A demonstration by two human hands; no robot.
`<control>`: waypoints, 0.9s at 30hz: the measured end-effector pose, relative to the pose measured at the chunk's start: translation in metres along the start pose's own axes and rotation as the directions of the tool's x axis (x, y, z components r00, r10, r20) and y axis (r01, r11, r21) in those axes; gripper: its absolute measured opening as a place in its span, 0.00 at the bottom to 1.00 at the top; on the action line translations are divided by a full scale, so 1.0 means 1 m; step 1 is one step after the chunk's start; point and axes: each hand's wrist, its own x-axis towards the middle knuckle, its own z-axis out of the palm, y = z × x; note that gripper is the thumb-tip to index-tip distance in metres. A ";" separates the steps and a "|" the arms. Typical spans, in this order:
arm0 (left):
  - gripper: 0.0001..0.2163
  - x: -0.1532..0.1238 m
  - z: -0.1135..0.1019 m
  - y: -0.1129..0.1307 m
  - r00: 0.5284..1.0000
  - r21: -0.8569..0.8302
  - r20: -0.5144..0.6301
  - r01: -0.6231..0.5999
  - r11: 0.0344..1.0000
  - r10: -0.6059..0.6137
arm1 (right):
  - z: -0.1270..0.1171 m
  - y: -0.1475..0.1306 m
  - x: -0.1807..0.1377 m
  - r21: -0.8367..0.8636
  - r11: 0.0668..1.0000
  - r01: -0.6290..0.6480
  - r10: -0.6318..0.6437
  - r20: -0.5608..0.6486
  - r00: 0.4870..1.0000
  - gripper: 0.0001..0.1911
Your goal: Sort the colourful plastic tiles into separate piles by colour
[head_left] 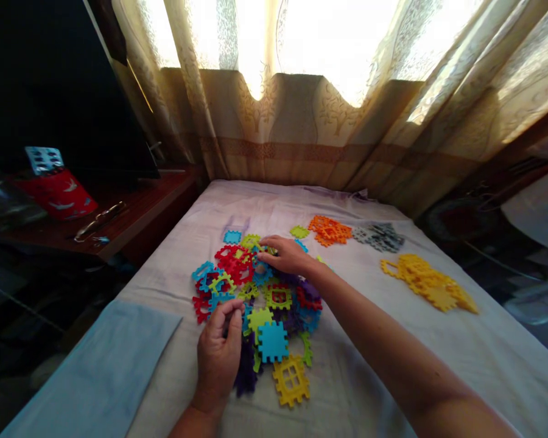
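A heap of interlocking plastic tiles [256, 292] in red, blue, green, purple and yellow lies on a bed with a pale sheet [374, 359]. My right hand [287, 254] reaches across the heap's far side, fingers curled and pinching at a green tile [252, 241]. My left hand [219, 353] rests at the near edge, thumb and fingers closed on a tile I cannot make out, beside a solid blue tile [272, 340] and a yellow grid tile [292, 380].
Sorted piles lie further off: orange tiles [329, 230], grey tiles [380, 237], yellow tiles [429, 283]. A blue cloth [105, 371] covers the bed's near left corner. A wooden side table [132, 213] with a red box stands left. Curtains hang behind.
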 end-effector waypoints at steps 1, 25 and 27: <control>0.17 0.000 0.000 0.000 1.000 -0.002 -0.001 -0.001 1.000 0.001 | -0.002 0.006 0.000 0.008 1.000 -0.023 0.023 -0.048 0.999 0.22; 0.13 0.005 0.002 -0.002 0.990 0.024 -0.003 -0.142 0.990 0.142 | 0.004 0.030 -0.082 0.198 0.937 -0.288 0.334 -0.266 0.904 0.21; 0.13 0.005 0.004 -0.001 0.985 0.030 0.003 -0.172 0.985 0.172 | 0.011 0.042 -0.098 0.159 0.905 -0.394 0.424 -0.287 0.859 0.22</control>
